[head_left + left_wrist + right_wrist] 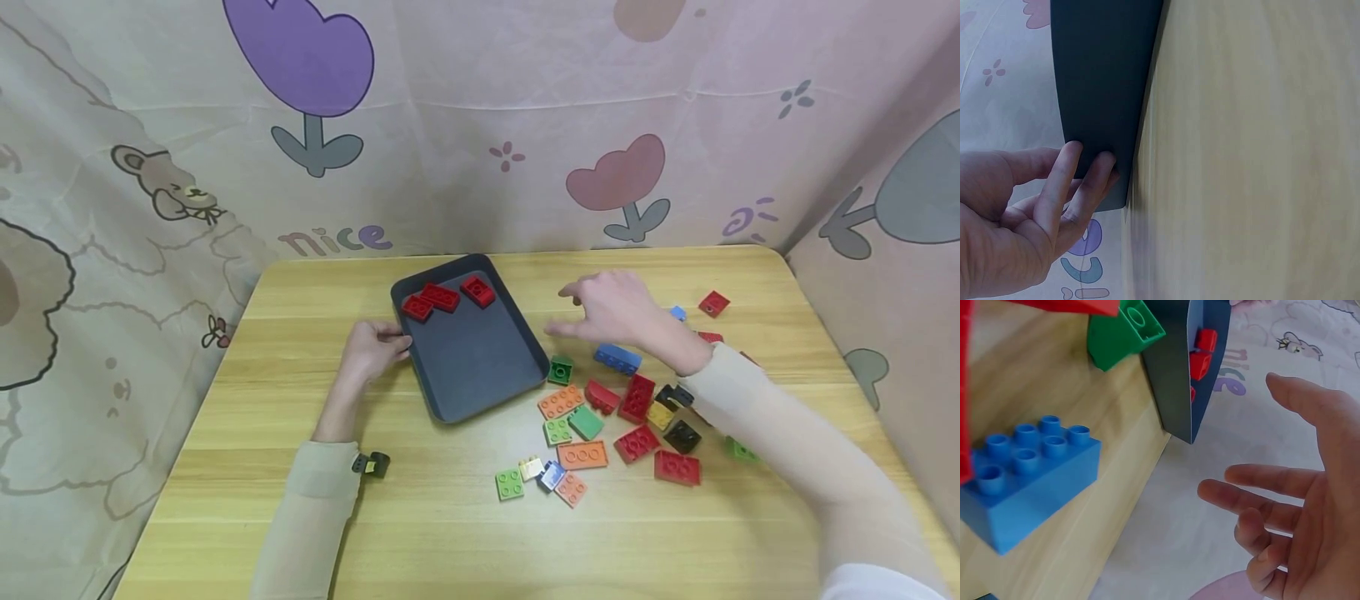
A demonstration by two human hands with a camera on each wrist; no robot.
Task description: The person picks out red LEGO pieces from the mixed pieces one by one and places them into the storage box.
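Note:
My left hand (372, 350) is at the left edge of a dark grey tray (480, 367), which lies at an angle on the table. In the left wrist view the fingertips (1105, 161) press the tray's outer wall (1104, 75), the hand holding it by the rim. Three red toy bricks (440, 297) lie in the tray's far part. Right of the tray my right hand (611, 308) hovers, holding nothing, with thumb and forefinger spread apart. Nearest below it are a blue brick (618, 358) and a dark green brick (560, 370).
Loose bricks in several colours spread over the right of the table, among them an orange brick (582, 455), a red brick (677, 467) and a light green brick (509, 484). Another red brick (714, 303) lies far right. A printed cloth (465, 192) hangs behind the table.

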